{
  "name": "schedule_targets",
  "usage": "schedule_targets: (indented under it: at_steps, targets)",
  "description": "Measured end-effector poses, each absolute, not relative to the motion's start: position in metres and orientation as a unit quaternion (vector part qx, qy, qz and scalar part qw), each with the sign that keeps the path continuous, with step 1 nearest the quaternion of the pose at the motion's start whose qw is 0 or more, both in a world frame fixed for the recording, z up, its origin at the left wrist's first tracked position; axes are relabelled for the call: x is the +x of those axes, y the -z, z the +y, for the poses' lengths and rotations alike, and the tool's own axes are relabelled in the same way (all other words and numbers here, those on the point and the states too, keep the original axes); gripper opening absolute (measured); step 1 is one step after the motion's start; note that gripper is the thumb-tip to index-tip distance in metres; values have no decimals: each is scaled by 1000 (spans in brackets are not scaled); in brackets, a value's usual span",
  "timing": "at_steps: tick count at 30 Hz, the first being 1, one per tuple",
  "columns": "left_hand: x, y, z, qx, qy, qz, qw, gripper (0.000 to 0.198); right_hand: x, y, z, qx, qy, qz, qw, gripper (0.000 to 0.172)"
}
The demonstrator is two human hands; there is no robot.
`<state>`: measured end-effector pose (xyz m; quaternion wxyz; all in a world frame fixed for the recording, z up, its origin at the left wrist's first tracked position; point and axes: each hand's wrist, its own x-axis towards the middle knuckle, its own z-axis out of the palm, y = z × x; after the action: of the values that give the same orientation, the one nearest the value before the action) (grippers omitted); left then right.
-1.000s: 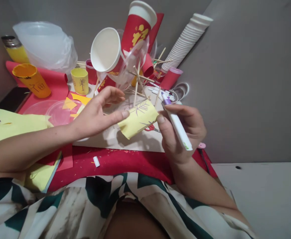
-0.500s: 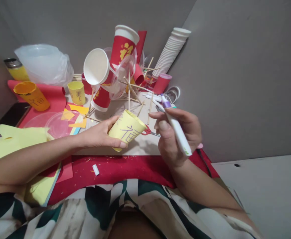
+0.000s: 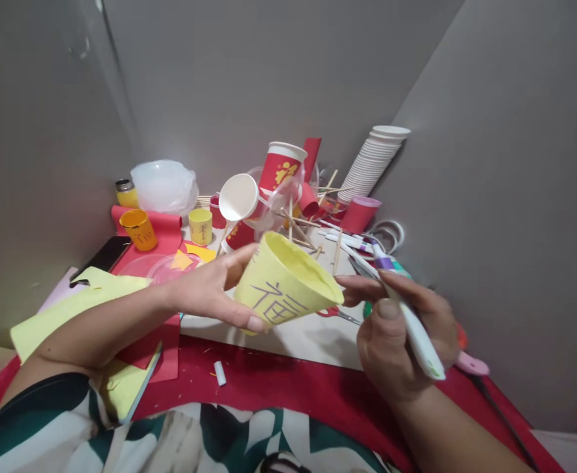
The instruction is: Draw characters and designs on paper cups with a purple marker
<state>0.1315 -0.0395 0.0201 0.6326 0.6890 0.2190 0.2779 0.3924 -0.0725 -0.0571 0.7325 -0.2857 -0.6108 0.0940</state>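
Red cloth (image 3: pixel 308 384) along the near edge, with a small white cylinder (image 3: pixel 220 373) lying loose on it; just beyond, a pale flat board (image 3: pixel 313 345). Up over that board now, tilted in mid-air, a yellow paper-covered cup (image 3: pixel 288 279), mouth tipped up and rightward, gripped round its side by the left hand (image 3: pixel 219 292). Turned just now! Showing a drawn tree a second ago, showing a drawn character instead, and lifted closer to view. Held by the left hand alone, so probably leaving the right hand (image 3: pixel 407 335) for pen work: clasping a white-barrelled marker (image 3: pixel 421 348), forefinger right by the cup's rim, too close to call whether touching. Past the cup, red-handled scissors (image 3: pixel 328 312), then thin wooden sticks (image 3: pixel 298 230) in a tangle. Farther back, an orange cup (image 3: pixel 143 233) with writing, a small yellow cup (image 3: pixel 200 230) with a tree, and, against grey walls (image 3: pixel 219 98), a leaning stack of white paper cups (image 3: pixel 370 167).
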Motion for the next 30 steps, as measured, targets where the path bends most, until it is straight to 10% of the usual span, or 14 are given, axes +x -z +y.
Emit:
schedule_targets:
  at_steps: [9, 30]
  targets:
    - [70, -69, -8, 624, -558, 315, 447, 49, 389, 50, -80, -291, -65, -659, 691, 33]
    - [3, 40, 62, 498, -606, 507, 358, 76, 397, 63, -81, -341, -81, -717, 602, 41]
